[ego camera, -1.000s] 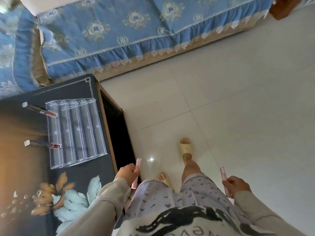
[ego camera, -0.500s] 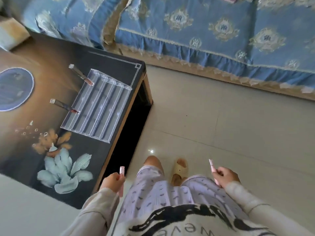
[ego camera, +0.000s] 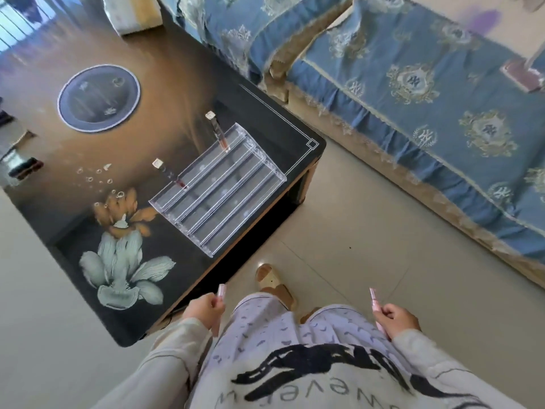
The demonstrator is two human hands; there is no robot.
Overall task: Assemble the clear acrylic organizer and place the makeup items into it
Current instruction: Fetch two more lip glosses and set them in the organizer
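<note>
The clear acrylic organizer (ego camera: 219, 188) with several long slots sits near the right edge of the dark glass table (ego camera: 88, 225). Two lip gloss tubes stand in its far slot, one (ego camera: 217, 131) at the back, the other (ego camera: 169, 174) nearer me. My left hand (ego camera: 203, 309) grips a pink makeup tube (ego camera: 221, 292) low by my hip, off the table's near corner. My right hand (ego camera: 395, 317) holds a second pink tube (ego camera: 375, 299) over the floor to the right.
A blue patterned sofa (ego camera: 427, 90) runs along the back and right. Pale floor tiles (ego camera: 368, 237) lie between it and the table. My slippered foot (ego camera: 272, 280) stands near the table's edge. A round printed disc (ego camera: 98, 97) decorates the tabletop.
The view has swung left and the table with the organizer now sits more central. Both hands still hold their pink tubes low at my sides.
</note>
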